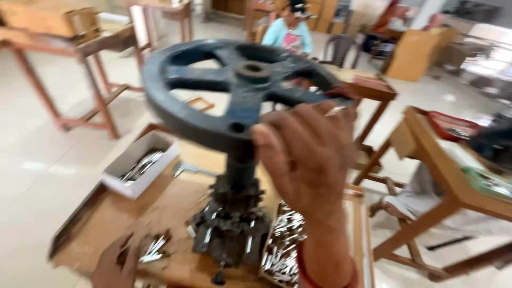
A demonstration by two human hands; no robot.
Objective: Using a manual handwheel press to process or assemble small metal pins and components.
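Fingers (320,114) of right hand (306,160) curled over blurred handwheel (213,90) rim; left hand (114,264) half cut off, grip unclear.

A white box (140,162) of metal pieces sits at the left of the wooden bench (176,208), and a wrench (188,169) lies just beside it. Farther back stand a wooden table (64,48) at left, a brown chair (341,49) and a seated person in a light-blue top (289,33). At right, a red tray (452,126) rests on another table (453,181).
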